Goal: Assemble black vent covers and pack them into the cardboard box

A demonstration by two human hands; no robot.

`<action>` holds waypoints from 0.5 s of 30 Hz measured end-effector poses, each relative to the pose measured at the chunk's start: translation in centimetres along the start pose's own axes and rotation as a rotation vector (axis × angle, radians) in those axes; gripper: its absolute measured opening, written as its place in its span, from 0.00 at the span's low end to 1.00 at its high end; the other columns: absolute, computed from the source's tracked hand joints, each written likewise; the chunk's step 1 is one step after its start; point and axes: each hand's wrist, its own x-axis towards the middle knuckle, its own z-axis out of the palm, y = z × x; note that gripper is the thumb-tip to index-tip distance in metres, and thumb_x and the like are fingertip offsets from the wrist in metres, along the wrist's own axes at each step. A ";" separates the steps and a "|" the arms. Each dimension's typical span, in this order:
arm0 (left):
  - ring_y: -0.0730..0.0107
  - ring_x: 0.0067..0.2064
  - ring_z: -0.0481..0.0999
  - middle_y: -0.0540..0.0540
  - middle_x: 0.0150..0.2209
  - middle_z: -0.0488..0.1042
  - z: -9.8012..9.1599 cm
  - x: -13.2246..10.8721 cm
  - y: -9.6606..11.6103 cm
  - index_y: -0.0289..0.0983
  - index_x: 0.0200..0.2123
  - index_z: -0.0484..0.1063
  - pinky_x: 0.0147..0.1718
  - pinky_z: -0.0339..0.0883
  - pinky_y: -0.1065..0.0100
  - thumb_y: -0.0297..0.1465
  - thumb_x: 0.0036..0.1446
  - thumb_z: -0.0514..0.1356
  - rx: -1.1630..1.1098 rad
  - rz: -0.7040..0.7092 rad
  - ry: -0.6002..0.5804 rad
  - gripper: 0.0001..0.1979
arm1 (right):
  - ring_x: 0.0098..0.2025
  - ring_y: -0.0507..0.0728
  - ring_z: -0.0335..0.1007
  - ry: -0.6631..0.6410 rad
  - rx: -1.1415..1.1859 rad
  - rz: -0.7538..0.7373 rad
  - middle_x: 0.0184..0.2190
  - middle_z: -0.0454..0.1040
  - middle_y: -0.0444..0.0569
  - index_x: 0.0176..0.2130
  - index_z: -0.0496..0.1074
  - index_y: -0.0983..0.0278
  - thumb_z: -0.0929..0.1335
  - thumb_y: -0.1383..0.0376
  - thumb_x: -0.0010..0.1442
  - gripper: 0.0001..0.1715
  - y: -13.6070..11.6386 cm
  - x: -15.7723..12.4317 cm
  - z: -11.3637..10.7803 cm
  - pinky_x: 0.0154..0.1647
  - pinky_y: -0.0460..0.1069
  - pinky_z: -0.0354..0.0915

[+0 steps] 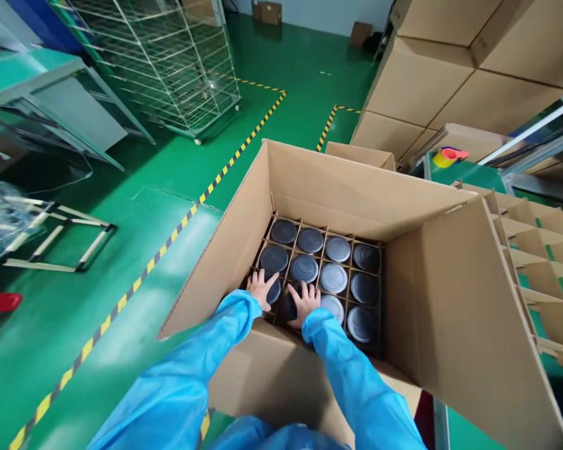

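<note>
An open cardboard box (328, 190) stands in front of me, its flaps spread outward. Inside, a cardboard divider grid (325, 240) separates several round containers with dark lids; one lid (304, 269) sits near the middle. At the near left cell, my left hand (261, 289) rests with fingers apart on the edge of a dark lid (274, 291). Beside it, my right hand (306, 303) reaches into the near row with thumb and fingers spread. The cell under that palm is dark and partly covered, so its contents are hard to make out. Blue sleeves cover both my arms.
More cardboard dividers (544, 262) lie on the green bench at right, near a yellow and red tape roll (445, 157). Stacked cartons (417, 81) rise behind. A wire cage trolley (169, 69) and a low tube frame (60, 237) stand left, beyond yellow-black floor tape (187, 219).
</note>
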 end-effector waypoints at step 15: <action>0.38 0.72 0.35 0.38 0.73 0.37 4.0 0.0 -2.1 0.48 0.69 0.53 0.67 0.38 0.39 0.44 0.55 0.66 -0.002 0.031 -0.045 0.42 | 0.68 0.81 0.42 0.074 -0.008 -0.030 0.70 0.46 0.71 0.72 0.44 0.66 0.74 0.47 0.56 0.61 -1.0 2.3 2.6 0.62 0.76 0.46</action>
